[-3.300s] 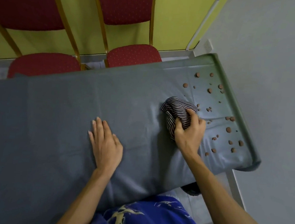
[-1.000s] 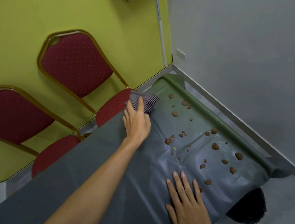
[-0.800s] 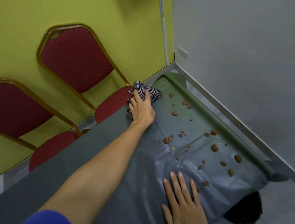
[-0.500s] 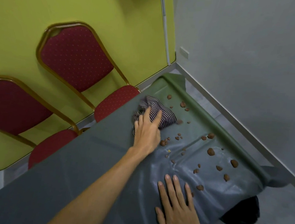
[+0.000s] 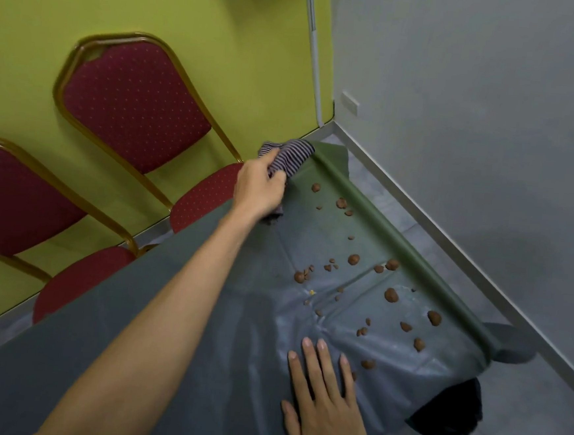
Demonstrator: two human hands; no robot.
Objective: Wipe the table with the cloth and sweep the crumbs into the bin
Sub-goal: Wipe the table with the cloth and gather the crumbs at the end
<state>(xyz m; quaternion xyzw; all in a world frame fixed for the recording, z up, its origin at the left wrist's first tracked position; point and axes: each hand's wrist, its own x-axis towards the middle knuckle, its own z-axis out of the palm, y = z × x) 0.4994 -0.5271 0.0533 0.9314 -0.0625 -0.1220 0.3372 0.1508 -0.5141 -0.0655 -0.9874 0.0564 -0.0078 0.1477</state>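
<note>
Crumb sweep set up from the far corner of the worktop (image 5: pixel 171 362).
Left hand (image 5: pixel 258 189) clenches the striped cloth (image 5: pixel 292 156) at upper centre of frame; right hand (image 5: pixel 327 406) lies flat and released, pinning the grey cover. Brown crumbs (image 5: pixel 391 295) scatter between them. Best, I judge: drag the cloth low and steady toward the dark bin (image 5: pixel 448 417) at lower right, gathering rather than flicking.
</note>
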